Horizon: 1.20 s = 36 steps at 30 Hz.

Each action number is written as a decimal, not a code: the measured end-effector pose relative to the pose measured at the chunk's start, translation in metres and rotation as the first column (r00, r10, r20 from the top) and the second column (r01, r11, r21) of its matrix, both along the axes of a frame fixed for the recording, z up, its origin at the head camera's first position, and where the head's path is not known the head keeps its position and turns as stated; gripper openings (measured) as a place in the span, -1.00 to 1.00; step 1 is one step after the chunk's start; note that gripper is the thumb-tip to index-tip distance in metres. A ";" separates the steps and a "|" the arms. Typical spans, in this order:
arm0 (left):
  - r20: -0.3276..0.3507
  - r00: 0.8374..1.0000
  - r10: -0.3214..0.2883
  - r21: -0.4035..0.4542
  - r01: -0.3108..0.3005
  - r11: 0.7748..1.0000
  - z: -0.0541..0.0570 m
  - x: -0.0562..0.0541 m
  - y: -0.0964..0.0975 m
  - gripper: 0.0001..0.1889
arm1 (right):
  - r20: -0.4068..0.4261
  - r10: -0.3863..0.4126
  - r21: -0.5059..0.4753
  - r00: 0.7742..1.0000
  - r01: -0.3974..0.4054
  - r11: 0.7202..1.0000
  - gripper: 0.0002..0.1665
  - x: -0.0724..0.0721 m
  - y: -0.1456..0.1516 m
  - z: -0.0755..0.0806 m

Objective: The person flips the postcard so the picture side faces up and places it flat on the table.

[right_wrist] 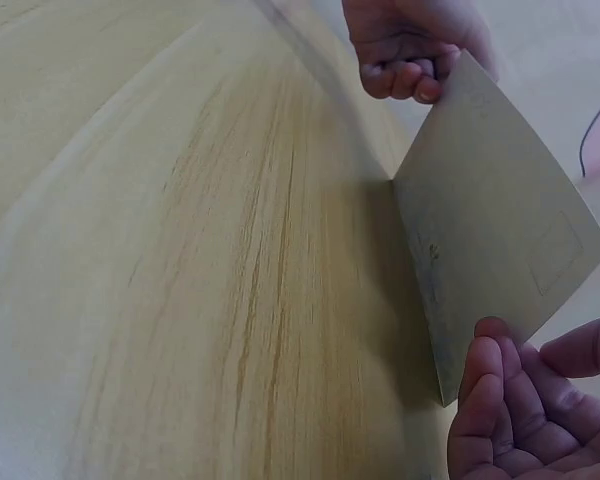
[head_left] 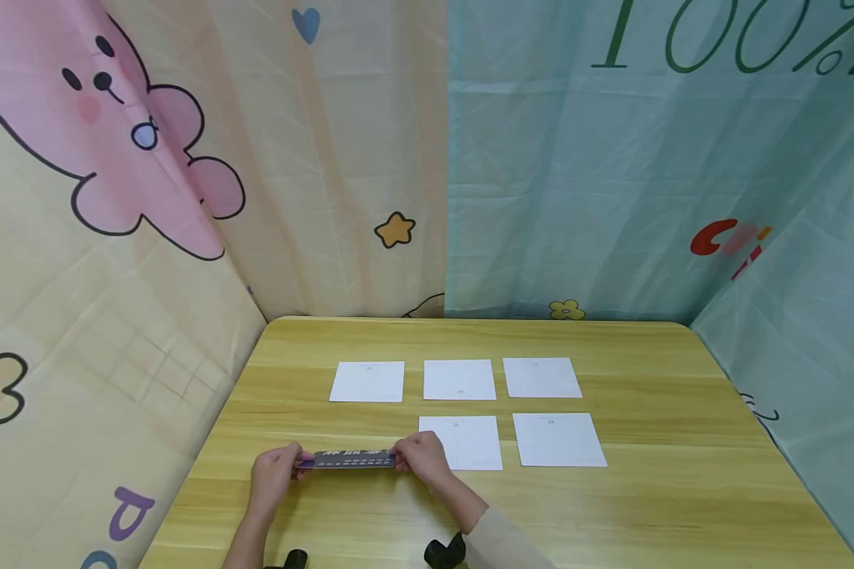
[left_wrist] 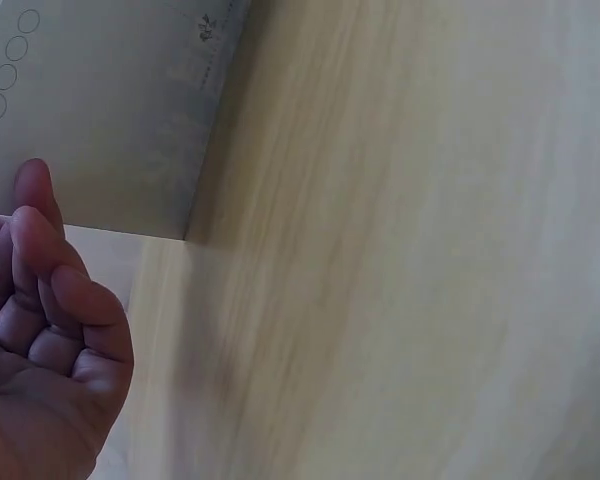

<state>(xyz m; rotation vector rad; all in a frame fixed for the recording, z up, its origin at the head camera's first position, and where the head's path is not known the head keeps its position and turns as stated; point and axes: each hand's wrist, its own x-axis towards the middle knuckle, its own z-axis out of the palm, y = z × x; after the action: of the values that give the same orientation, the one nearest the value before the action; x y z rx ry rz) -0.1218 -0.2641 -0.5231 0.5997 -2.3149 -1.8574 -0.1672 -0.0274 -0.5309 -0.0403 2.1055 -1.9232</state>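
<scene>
Postcard (head_left: 353,460) Held At Both Ends

At left, the left hand (head_left: 273,474) has its grip pinching the postcard's left edge. The postcard is tilted over the near part of the table (head_left: 683,514); its dark lettered face shows in the head view, its pale back with circles and a stamp box in the wrist views. Contact between its lower edge and the table cannot be told. The right hand's (head_left: 425,458) grip pinches the right edge. Beyond lies a far row of three white cards (head_left: 459,380); rightward, a near row of two.
</scene>
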 end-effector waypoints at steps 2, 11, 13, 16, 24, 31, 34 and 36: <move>0.022 1.000 0.003 -0.017 -0.003 1.000 -0.001 0.000 0.000 -0.70 | -0.008 -0.004 0.009 1.000 0.004 1.000 -0.80 0.001 -0.001 -0.001; 0.046 0.998 0.043 -0.191 -0.034 0.981 -0.006 -0.003 0.003 -0.69 | -0.030 -0.021 0.062 0.999 0.023 0.998 -0.82 -0.001 -0.005 -0.006; 0.046 0.998 0.046 -0.251 -0.033 0.967 -0.007 -0.004 0.004 -0.70 | -0.038 -0.022 0.093 0.999 0.026 0.995 -0.81 -0.002 -0.005 -0.007; 0.038 0.998 0.044 -0.328 -0.029 0.944 -0.010 -0.006 0.005 -0.71 | -0.065 -0.017 0.154 0.998 0.027 0.988 -0.81 -0.004 -0.005 -0.006; -0.013 1.000 0.017 -0.447 -0.021 0.894 -0.011 -0.014 0.011 -0.74 | -0.207 0.043 0.314 0.977 0.025 0.949 -0.72 -0.014 -0.008 -0.002; 0.020 0.999 -0.030 -0.494 0.037 0.869 -0.012 -0.017 0.013 -0.77 | -0.229 0.063 0.361 0.971 0.025 0.932 -0.68 -0.019 -0.008 -0.001; 0.037 0.998 -0.044 -0.504 0.057 0.862 -0.012 -0.017 0.014 -0.76 | -0.222 0.083 0.392 0.972 0.011 0.920 -0.71 -0.020 -0.009 -0.003; 0.055 0.997 -0.047 -0.505 0.069 0.860 -0.013 -0.017 0.014 -0.76 | -0.223 0.105 0.418 0.969 -0.003 0.909 -0.73 -0.021 -0.009 -0.006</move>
<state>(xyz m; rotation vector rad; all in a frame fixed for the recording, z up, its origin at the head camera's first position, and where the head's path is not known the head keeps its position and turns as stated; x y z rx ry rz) -0.1387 -0.2502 -0.5360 0.4960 -2.7150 -1.1645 -0.1882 -0.0364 -0.5365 -0.2525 2.6031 -1.4602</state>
